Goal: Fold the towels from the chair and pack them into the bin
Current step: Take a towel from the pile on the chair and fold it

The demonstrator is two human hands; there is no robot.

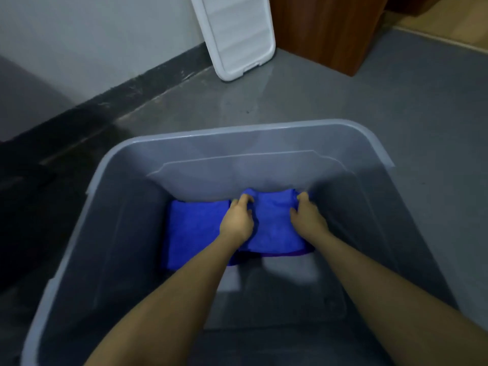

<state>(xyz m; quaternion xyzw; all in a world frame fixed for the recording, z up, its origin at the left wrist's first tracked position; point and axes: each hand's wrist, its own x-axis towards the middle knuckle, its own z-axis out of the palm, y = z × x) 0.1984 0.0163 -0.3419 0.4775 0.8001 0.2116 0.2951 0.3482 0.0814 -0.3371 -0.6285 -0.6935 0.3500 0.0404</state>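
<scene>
A large translucent grey bin [248, 129] stands on the floor below me. Both my arms reach down into it. At its bottom, against the far wall, lies a folded blue towel [274, 223]. My left hand [237, 220] grips its left edge with curled fingers, and my right hand [307, 216] grips its right edge. A second folded blue towel [195, 231] lies flat just to the left, touching the first. A purple edge [298, 253] shows under the held towel. The chair is out of view.
The bin's white lid [235, 35] leans against the wall at the back. A brown wooden cabinet [327, 30] stands to its right. Grey floor surrounds the bin, and a dark baseboard runs along the wall at left.
</scene>
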